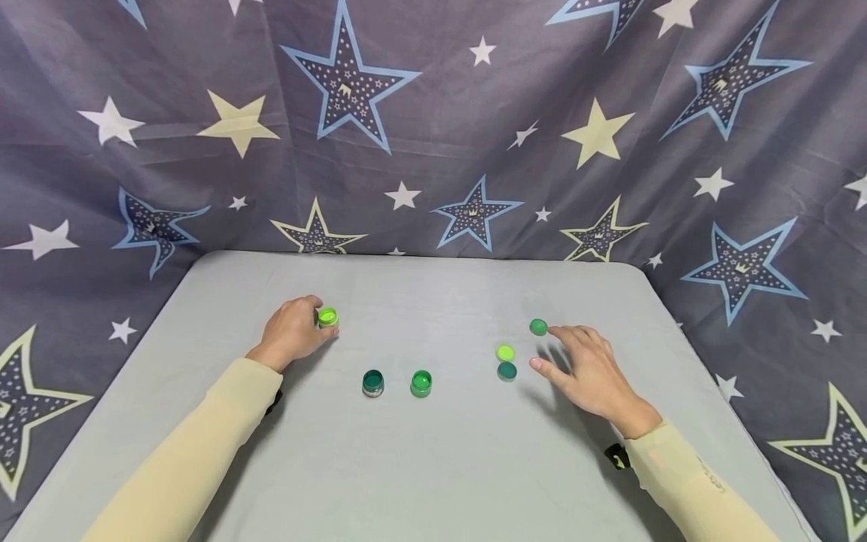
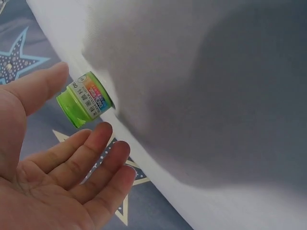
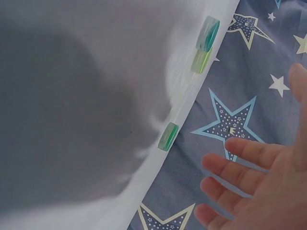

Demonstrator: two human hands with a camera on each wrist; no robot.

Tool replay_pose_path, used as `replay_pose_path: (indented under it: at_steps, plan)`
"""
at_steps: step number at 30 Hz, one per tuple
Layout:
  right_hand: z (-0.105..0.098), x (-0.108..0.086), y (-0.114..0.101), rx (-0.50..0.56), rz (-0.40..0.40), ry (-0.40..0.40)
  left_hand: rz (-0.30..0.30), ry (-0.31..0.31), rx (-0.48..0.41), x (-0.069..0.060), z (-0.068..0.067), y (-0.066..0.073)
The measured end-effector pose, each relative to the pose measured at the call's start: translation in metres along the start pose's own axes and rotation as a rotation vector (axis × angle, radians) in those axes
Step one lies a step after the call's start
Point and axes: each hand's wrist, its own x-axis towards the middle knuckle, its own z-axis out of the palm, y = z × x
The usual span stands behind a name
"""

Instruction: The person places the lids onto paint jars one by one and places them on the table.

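Observation:
On the left, my left hand (image 1: 293,331) is spread around a small light green paint jar (image 1: 328,317). In the left wrist view, gaps show between the jar (image 2: 85,99) and the thumb and fingers. That jar stands upright without its lid, a printed label round its side. My right hand (image 1: 588,370) hovers with parted fingers beside three lids: a mid-green lid (image 1: 538,327) near the fingertips, a light green lid (image 1: 505,352) and a dark teal lid (image 1: 506,370). In the right wrist view, the fingers hold nothing and the mid-green lid (image 3: 168,136) lies apart from them.
Two more uncapped jars, a dark teal jar (image 1: 373,383) and a mid-green jar (image 1: 421,384), stand mid-table between the hands. The grey-covered table (image 1: 433,467) ends at the back against a star-patterned curtain (image 1: 433,135), which also hangs along both sides.

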Motion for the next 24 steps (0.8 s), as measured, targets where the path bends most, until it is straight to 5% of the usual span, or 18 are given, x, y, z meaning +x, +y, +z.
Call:
replay_pose_path:
  at_steps: [24]
  plan:
    - [0.010,0.016,-0.010,0.019,0.022,-0.023,-0.058,-0.043,0.001,0.010,0.003,0.000]
